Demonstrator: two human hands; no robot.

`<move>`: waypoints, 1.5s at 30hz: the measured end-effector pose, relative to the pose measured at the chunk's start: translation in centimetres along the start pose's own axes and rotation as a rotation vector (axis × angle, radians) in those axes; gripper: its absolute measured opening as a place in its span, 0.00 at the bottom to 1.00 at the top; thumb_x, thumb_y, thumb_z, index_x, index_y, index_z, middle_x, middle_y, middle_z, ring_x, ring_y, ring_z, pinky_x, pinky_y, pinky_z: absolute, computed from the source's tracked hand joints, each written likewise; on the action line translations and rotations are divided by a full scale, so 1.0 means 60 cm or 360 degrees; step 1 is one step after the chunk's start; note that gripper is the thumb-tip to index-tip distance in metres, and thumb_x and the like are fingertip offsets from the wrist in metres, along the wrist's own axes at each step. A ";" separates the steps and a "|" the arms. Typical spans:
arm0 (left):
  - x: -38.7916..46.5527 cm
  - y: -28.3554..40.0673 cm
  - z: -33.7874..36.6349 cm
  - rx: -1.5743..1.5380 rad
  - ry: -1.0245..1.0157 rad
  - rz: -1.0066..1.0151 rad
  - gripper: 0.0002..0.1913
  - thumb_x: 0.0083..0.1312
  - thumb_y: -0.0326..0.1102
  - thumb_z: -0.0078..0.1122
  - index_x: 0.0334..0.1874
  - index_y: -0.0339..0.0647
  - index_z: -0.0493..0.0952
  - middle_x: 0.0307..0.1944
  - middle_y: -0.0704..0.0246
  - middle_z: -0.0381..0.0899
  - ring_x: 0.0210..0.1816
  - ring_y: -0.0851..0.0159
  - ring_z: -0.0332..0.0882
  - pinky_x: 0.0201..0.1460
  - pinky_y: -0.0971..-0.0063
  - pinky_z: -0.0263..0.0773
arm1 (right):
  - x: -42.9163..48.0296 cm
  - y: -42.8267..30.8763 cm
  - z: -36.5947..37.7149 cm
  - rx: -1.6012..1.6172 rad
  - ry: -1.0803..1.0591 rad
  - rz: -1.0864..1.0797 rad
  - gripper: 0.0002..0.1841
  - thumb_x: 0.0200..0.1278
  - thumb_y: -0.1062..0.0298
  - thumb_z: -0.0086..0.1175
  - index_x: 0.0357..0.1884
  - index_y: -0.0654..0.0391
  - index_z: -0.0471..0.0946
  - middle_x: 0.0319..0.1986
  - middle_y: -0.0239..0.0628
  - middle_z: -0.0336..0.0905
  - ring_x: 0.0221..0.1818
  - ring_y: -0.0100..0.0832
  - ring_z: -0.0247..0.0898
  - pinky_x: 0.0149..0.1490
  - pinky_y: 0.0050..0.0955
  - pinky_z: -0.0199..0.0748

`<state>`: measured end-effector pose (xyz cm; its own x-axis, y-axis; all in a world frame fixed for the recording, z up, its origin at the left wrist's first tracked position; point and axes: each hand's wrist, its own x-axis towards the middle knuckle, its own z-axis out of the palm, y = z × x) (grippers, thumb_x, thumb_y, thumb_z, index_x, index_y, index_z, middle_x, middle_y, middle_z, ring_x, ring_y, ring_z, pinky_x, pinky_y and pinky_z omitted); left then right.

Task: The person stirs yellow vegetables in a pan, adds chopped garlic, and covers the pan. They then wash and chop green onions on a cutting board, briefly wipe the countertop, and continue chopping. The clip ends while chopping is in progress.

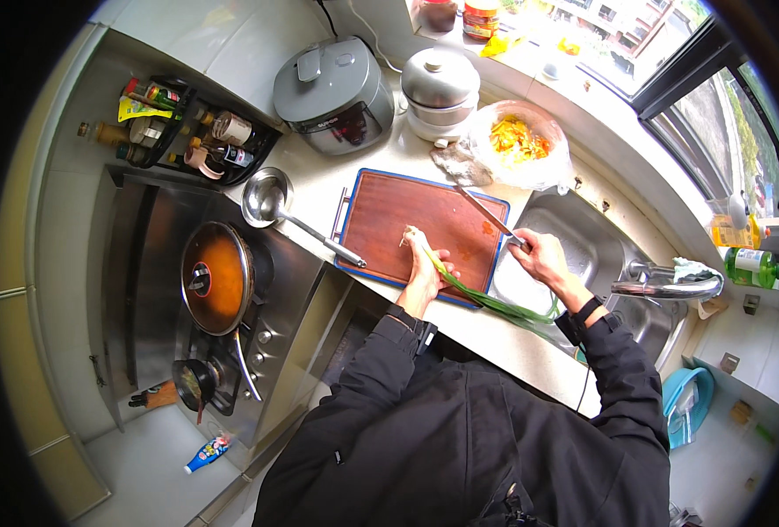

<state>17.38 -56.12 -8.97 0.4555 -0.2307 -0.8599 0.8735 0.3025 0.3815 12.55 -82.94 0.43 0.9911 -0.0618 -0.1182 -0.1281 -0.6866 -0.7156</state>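
Observation:
My left hand (424,267) grips a bunch of green onions (488,301) near its white root end, over the lower part of a brown cutting board (389,204) with a blue rim. The green leaves trail right, past the board's edge and over the near side of the sink. A kitchen knife (488,209) is in my right hand (540,255), which is closed round its handle above the sink's left part. The blade points up and left across the board's upper right corner. Small orange bits lie on the board's right side.
A steel ladle (310,232) lies across the board's left edge. Left is a gas stove with a lidded pan (217,280) and a small pot (194,384). Behind stand a rice cooker (333,92), a steel-lidded pot (439,95) and a bowl (528,148). The faucet (666,285) is right.

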 end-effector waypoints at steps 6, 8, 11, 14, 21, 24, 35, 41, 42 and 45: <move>0.011 -0.045 0.019 -0.0120 -0.0051 0.0445 0.30 0.76 0.64 0.46 0.66 0.50 0.56 0.38 0.63 0.71 0.30 0.58 0.76 0.41 0.48 0.81 | -0.005 0.020 -0.018 -0.0167 0.0043 -0.0241 0.08 0.68 0.64 0.57 0.40 0.56 0.83 0.24 0.49 0.79 0.27 0.51 0.80 0.35 0.44 0.75; 0.015 -0.063 0.021 -0.0126 -0.0117 0.0518 0.18 0.81 0.54 0.42 0.62 0.49 0.64 0.37 0.64 0.73 0.30 0.62 0.76 0.41 0.51 0.83 | -0.007 0.021 -0.024 -0.0165 -0.0026 -0.0169 0.08 0.68 0.65 0.56 0.39 0.56 0.83 0.25 0.50 0.80 0.29 0.52 0.80 0.36 0.46 0.75; 0.022 -0.075 0.024 0.0139 -0.0254 0.0564 0.25 0.81 0.62 0.39 0.50 0.43 0.70 0.28 0.67 0.73 0.26 0.64 0.75 0.35 0.58 0.82 | -0.012 0.025 -0.033 -0.0239 -0.0090 -0.0171 0.08 0.68 0.63 0.58 0.39 0.55 0.83 0.26 0.48 0.81 0.30 0.52 0.80 0.37 0.46 0.76; 0.024 -0.071 0.024 0.0302 -0.0189 0.0403 0.31 0.80 0.67 0.36 0.43 0.41 0.70 0.23 0.69 0.71 0.22 0.64 0.73 0.31 0.59 0.81 | -0.013 0.036 -0.042 -0.0371 -0.0173 -0.0304 0.08 0.68 0.62 0.61 0.40 0.54 0.84 0.26 0.47 0.81 0.30 0.50 0.80 0.37 0.43 0.77; 0.014 -0.057 0.023 0.0392 -0.0117 0.0203 0.44 0.65 0.86 0.30 0.26 0.44 0.67 0.16 0.68 0.66 0.18 0.62 0.70 0.27 0.61 0.77 | -0.002 0.054 -0.036 -0.0494 -0.0235 -0.0478 0.09 0.68 0.61 0.62 0.40 0.54 0.85 0.28 0.46 0.82 0.32 0.51 0.81 0.40 0.45 0.79; 0.014 -0.039 0.022 0.0300 -0.0142 0.0016 0.53 0.47 0.98 0.20 0.15 0.45 0.66 0.13 0.66 0.64 0.17 0.59 0.70 0.25 0.60 0.74 | 0.006 0.052 -0.038 -0.0495 -0.0234 -0.0436 0.09 0.68 0.61 0.61 0.40 0.54 0.86 0.28 0.46 0.82 0.33 0.51 0.81 0.40 0.45 0.79; 0.020 -0.019 0.020 0.0131 -0.0347 -0.0335 0.55 0.47 0.97 0.13 0.23 0.44 0.69 0.14 0.69 0.60 0.21 0.57 0.67 0.39 0.50 0.77 | 0.009 0.045 -0.046 -0.0297 -0.0337 -0.0515 0.08 0.67 0.61 0.61 0.41 0.51 0.86 0.28 0.44 0.83 0.34 0.48 0.82 0.42 0.45 0.79; 0.022 -0.031 0.022 0.0179 -0.0383 -0.0244 0.50 0.54 0.93 0.15 0.24 0.46 0.66 0.14 0.74 0.56 0.20 0.61 0.64 0.43 0.48 0.78 | 0.030 0.054 -0.039 -0.0399 -0.0435 -0.0517 0.08 0.67 0.59 0.61 0.41 0.51 0.87 0.28 0.45 0.83 0.34 0.50 0.82 0.41 0.46 0.79; 0.021 -0.032 0.021 0.0194 -0.0413 -0.0232 0.50 0.55 0.93 0.15 0.24 0.47 0.66 0.14 0.75 0.56 0.20 0.62 0.63 0.43 0.49 0.78 | 0.035 0.056 -0.040 -0.0395 -0.0444 -0.0438 0.09 0.67 0.59 0.61 0.40 0.51 0.86 0.27 0.46 0.83 0.34 0.50 0.81 0.41 0.46 0.79; 0.015 -0.034 0.020 0.0203 -0.0478 -0.0197 0.48 0.58 0.91 0.18 0.26 0.47 0.67 0.14 0.76 0.56 0.19 0.66 0.62 0.41 0.51 0.78 | 0.050 0.059 -0.045 -0.0361 -0.0362 -0.0262 0.11 0.67 0.58 0.62 0.39 0.53 0.86 0.26 0.48 0.81 0.32 0.53 0.80 0.39 0.47 0.77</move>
<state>16.18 -58.05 -10.10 0.3586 -0.5258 -0.7713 0.9310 0.1413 0.3365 15.19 -87.54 -0.61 0.9609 0.2082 -0.1825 0.0692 -0.8188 -0.5698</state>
